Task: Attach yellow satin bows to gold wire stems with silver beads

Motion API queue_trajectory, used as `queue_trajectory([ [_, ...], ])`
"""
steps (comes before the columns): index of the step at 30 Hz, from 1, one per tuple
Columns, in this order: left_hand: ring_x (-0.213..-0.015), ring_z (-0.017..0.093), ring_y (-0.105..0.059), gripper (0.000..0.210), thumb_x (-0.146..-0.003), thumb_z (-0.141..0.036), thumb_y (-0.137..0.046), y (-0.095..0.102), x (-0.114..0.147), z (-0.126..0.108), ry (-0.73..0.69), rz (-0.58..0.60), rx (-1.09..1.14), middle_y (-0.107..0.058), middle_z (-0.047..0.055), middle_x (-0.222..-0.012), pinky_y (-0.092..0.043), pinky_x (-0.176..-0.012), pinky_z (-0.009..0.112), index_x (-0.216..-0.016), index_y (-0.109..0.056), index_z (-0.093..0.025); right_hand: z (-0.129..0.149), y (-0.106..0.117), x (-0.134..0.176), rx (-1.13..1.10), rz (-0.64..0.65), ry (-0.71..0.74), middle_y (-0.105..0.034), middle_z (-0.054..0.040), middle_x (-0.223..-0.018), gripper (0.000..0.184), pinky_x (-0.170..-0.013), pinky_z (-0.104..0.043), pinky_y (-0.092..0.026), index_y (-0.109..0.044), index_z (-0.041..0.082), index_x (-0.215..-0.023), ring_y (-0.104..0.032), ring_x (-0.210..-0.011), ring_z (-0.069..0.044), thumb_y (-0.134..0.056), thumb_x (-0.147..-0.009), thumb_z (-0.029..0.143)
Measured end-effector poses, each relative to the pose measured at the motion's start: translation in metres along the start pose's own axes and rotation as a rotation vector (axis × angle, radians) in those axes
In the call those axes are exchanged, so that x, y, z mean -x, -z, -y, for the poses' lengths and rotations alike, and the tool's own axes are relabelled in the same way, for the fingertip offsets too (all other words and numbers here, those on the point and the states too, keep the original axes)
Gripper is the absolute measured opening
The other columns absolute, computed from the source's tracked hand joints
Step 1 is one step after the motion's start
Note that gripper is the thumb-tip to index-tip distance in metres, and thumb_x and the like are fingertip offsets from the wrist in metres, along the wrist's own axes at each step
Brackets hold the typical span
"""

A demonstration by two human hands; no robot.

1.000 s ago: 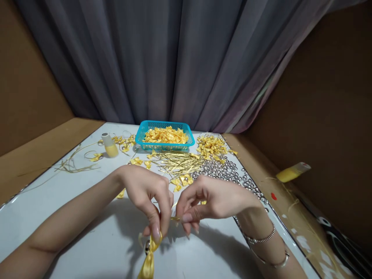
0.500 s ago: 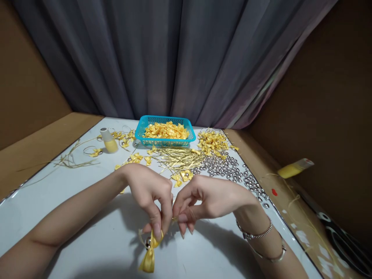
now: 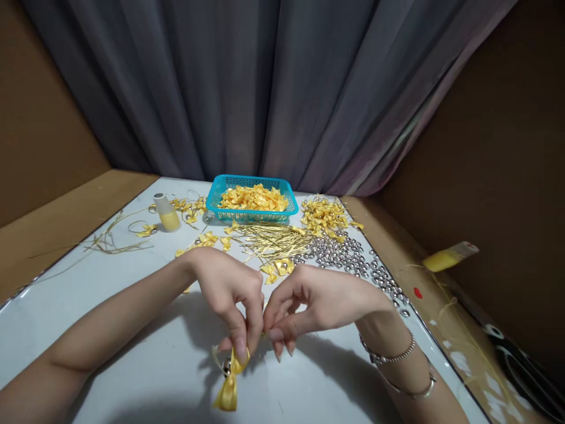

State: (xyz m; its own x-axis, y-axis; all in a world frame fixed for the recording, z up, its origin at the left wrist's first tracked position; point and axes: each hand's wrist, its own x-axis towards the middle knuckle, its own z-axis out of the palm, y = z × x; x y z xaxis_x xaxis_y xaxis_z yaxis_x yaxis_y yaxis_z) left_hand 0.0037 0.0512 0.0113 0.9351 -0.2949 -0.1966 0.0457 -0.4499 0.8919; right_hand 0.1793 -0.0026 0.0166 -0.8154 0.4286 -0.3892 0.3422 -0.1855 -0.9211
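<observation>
At the left of the frame, loose gold cord strands (image 3: 117, 246) lie on the white table (image 3: 154, 365). Beside them, a yellow satin bow with a silver bead and cord loop (image 3: 145, 230) looks finished; more such looped bows (image 3: 189, 207) lie behind the grey-capped bottle of yellow contents (image 3: 168, 215).

At lower centre, the left hand (image 3: 232, 294) pinches the yellow satin bow being worked (image 3: 228, 393), which hangs below its fingertips with a round silver bead (image 3: 226, 367) against it. This piece seems part-made: bow and bead are together, but the fingers hide whether its cord is tied.

Above, the blue plastic basket (image 3: 251, 212) is well filled with yellow satin bows (image 3: 253, 198) that appear to have no cords, so much looks undone. In front of it lies a sheaf of gold cord lengths (image 3: 273, 241), unused.

The right hand (image 3: 313, 297), thumb and fingers closed together, pinches what looks like the thin cord just beside the left. Right of centre, many silver beads (image 3: 338, 253) lie loose, and behind them a heap of corded yellow bows (image 3: 324, 217) seems done.
</observation>
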Motion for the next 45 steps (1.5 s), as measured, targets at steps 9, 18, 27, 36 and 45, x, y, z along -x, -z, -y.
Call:
queue_trajectory([
  [9,-0.077,0.018,-0.070,0.019,-0.083,-0.011,-0.058,-0.002,0.008,0.001,-0.044,-0.086,-0.078,-0.074,0.005,-0.080,-0.055,-0.074,0.020,-0.083,-0.073,-0.022,0.001,0.002,0.001,-0.005,-0.055,0.002,-0.061,0.0014,-0.064,0.013,-0.059,-0.014,-0.050,-0.064,0.010,-0.075,-0.059,-0.056,-0.004,-0.054,-0.075,0.002],
  [18,-0.097,0.017,-0.066,0.025,-0.079,-0.005,-0.062,-0.003,0.018,-0.015,-0.096,-0.241,-0.217,-0.073,0.004,-0.097,-0.050,-0.090,0.020,-0.089,-0.073,-0.025,0.012,-0.001,0.013,0.055,-0.130,0.035,-0.063,-0.0011,-0.068,0.011,-0.060,-0.016,-0.050,-0.065,0.009,-0.077,-0.057,-0.057,-0.005,-0.054,-0.077,0.005],
  [27,-0.084,0.017,-0.069,0.022,-0.078,-0.006,-0.064,-0.009,0.012,-0.014,-0.012,-0.372,-0.127,-0.074,0.004,-0.088,-0.052,-0.081,0.022,-0.087,-0.074,-0.023,0.012,-0.004,0.013,0.248,-0.236,0.063,-0.067,-0.0044,-0.072,0.019,-0.059,-0.018,-0.050,-0.070,0.008,-0.086,-0.059,-0.060,-0.008,-0.053,-0.078,0.004],
  [36,-0.079,0.016,-0.067,0.014,-0.082,-0.011,-0.061,-0.010,0.011,-0.018,0.089,-0.461,-0.244,-0.073,0.005,-0.084,-0.050,-0.081,0.025,-0.084,-0.073,-0.019,0.008,-0.007,0.015,0.636,-0.397,0.168,-0.071,-0.0035,-0.076,0.021,-0.065,-0.020,-0.048,-0.074,0.013,-0.086,-0.063,-0.066,-0.011,-0.056,-0.078,0.006],
  [45,-0.077,0.016,-0.067,0.017,-0.086,-0.015,-0.057,-0.016,0.007,-0.019,0.086,-0.487,-0.371,-0.073,0.005,-0.082,-0.050,-0.079,0.026,-0.085,-0.072,-0.021,0.007,-0.007,0.014,0.674,-0.428,0.176,-0.070,-0.0018,-0.075,0.022,-0.066,-0.022,-0.046,-0.074,0.018,-0.086,-0.062,-0.067,-0.011,-0.055,-0.079,0.008],
])
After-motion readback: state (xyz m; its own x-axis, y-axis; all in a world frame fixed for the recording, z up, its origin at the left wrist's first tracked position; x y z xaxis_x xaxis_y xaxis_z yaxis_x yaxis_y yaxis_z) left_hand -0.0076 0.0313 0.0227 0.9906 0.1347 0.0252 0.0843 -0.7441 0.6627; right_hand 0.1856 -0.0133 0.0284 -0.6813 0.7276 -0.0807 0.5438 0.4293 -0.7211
